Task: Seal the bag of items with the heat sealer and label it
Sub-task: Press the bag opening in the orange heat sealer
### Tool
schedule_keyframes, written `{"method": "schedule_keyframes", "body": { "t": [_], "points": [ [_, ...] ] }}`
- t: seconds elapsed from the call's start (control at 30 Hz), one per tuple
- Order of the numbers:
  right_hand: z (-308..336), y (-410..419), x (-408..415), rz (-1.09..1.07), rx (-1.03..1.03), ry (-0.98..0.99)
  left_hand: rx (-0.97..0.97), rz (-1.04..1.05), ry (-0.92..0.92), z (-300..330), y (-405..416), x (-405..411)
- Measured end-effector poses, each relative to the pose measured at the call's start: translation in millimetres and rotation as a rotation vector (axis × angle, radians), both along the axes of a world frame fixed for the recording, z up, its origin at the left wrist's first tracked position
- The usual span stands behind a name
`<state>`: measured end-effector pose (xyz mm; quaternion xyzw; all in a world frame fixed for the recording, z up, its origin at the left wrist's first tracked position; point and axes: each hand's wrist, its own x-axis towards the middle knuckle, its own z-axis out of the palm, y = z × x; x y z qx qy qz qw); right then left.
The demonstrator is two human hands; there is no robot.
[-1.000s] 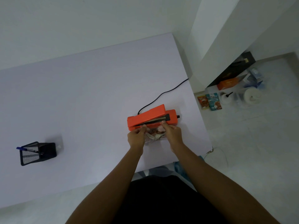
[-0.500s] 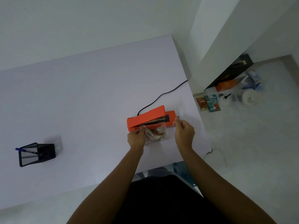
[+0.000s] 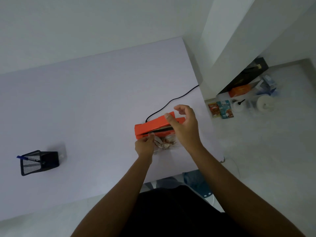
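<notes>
While pinched at its left top corner by the left hand [image 3: 144, 146], clear bag of items [image 3: 164, 142] lies flat on white counter [image 3: 95, 103], mouth laid into gap of orange heat sealer [image 3: 153, 127]. Sealer lid raised, hinged at left end; black power cord [image 3: 172, 100] trailing off far counter edge. Right hand [image 3: 183, 127] poised above lid's right end, fingers [image 3: 181, 107] spread and curled, contact with lid not discernible. Black mesh pen holder [image 3: 38, 162] with blue pen [image 3: 27, 158] well apart at left.
</notes>
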<state>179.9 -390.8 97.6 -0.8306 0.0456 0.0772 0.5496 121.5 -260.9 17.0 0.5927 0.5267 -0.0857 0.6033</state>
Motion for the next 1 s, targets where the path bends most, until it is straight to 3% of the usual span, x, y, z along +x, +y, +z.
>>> {"method": "schedule_keyframes", "body": {
  "t": [0.47,0.67,1.0],
  "points": [
    [-83,-42,7,-0.242,0.191,0.465,0.049,-0.030,0.013,-4,1,-1],
    [-98,-45,9,-0.311,0.314,0.568,0.066,-0.031,0.008,-6,1,-1],
    [-103,-51,13,-0.320,0.340,0.605,0.086,-0.033,0.005,-12,2,-2]
  ]
}}
